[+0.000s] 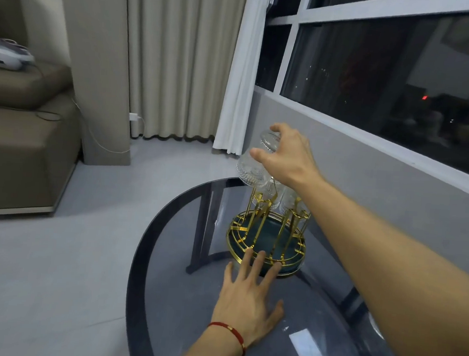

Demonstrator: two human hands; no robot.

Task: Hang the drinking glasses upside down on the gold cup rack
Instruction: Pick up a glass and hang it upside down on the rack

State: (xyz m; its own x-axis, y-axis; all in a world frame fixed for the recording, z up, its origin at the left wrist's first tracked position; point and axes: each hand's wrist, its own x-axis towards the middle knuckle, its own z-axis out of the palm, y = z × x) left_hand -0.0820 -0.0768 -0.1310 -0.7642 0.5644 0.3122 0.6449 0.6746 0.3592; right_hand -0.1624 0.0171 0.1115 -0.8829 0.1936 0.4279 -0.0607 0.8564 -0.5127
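Observation:
The gold cup rack (265,236), with a dark green round tray base, stands on the far part of the glass table (179,300). My right hand (285,156) grips the base of a clear ribbed drinking glass (252,165), held upside down and tilted over a gold prong at the rack's left. Other clear glasses (290,202) hang upside down on the rack behind my right wrist, partly hidden. My left hand (249,294) lies flat with spread fingers, fingertips touching the rack's front rim.
The oval smoked-glass table has a dark rim and black legs showing through it. A grey wall and a dark window (390,77) run along the right. Curtains (180,61) hang at the back; a brown sofa (20,133) stands at the left across the tiled floor.

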